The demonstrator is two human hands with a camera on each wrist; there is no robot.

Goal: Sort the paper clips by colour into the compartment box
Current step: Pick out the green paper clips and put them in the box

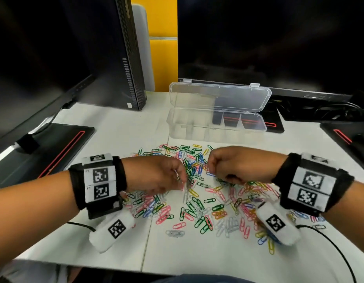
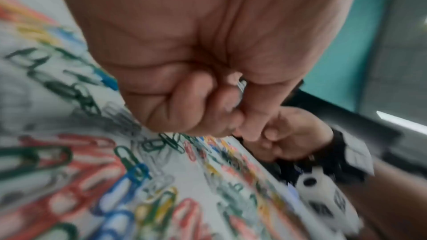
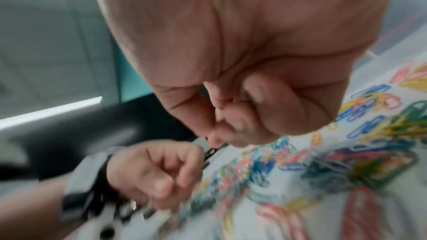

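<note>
The white desk [image 1: 120, 127] has two big dark screens [image 1: 268, 37] standing at the back. In front of the right screen sits the clear box [image 1: 215, 127] with its lid [image 1: 220, 97] tipped up and open. Its long side runs left to right, and the little rooms inside look empty. Between the box and the person lies a wide heap of paper clips [image 1: 197, 193] in pink, green, blue, yellow and white. They point every which way.

Both hands are low over the heap. The left hand [image 1: 156, 176] has its fingers curled, and it pinches a bunch of pale clips [image 1: 185, 194] that hang down with their long side pointing at the desk. In the left wrist view a bit of pale wire pokes out of the fist. The right hand [image 1: 236, 164] is curled tight too, but I cannot tell if it holds anything.

This looks like the picking step, with nothing sorted yet. Next, I think the left hand should carry its clips up to one room of the box and let go.
</note>
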